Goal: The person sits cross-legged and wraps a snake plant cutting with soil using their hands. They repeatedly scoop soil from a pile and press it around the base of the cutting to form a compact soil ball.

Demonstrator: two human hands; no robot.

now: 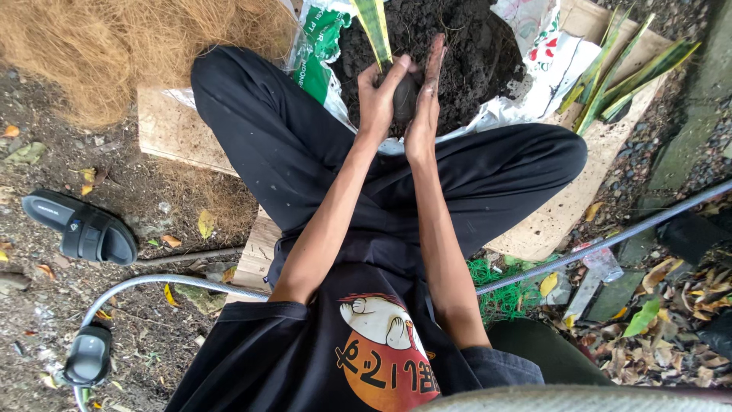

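Note:
I sit cross-legged in black trousers before an open white sack of dark soil point(465, 53). A small dark pot point(404, 98) is pressed between my two palms, just over the soil. My left hand point(381, 95) curls around the pot's left side and the base of a green-and-yellow striped leaf plant point(375, 27) that rises from it. My right hand point(428, 88) lies flat against the pot's right side, fingers stretched toward the soil.
More striped leaf cuttings point(621, 72) lie on a wooden board point(560, 214) at right. A heap of brown coconut fibre point(114, 46) fills the upper left. Two black sandals point(80, 225) rest on bare ground at left, beside a grey hose point(152, 284). Green netting point(507, 294) and dry leaves lie at right.

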